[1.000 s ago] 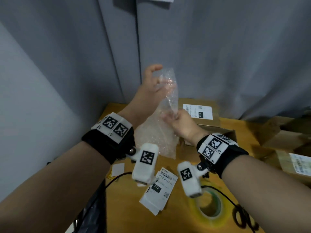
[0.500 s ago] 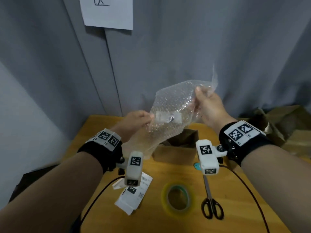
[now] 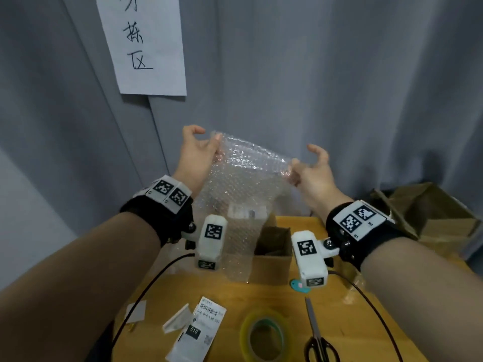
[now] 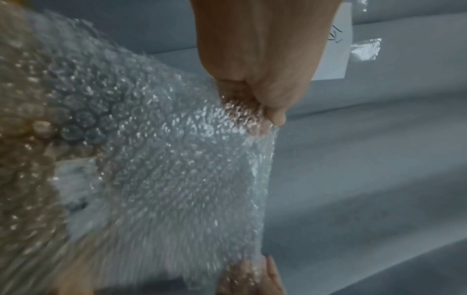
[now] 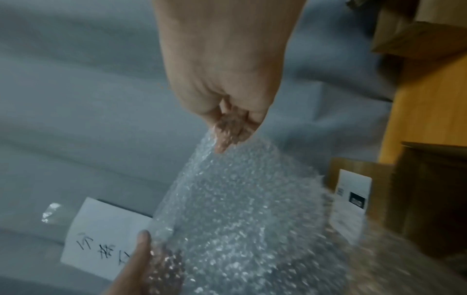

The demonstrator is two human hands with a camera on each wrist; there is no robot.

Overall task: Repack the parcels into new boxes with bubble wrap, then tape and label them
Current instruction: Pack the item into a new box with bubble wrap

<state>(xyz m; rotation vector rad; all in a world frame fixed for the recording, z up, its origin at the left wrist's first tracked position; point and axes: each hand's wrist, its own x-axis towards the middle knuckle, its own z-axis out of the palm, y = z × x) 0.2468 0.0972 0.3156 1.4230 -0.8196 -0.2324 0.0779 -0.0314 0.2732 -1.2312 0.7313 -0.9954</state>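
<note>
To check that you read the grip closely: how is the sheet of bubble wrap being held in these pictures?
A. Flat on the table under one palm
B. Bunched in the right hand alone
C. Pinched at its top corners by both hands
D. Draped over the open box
C: the left hand and the right hand each pinch a top corner of the bubble wrap, which hangs between them above the table.

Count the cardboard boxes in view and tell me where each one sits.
3. An open box on the table behind the bubble wrap, a labelled box by the curtain, and a larger box at the far right. Others may be hidden.
</note>
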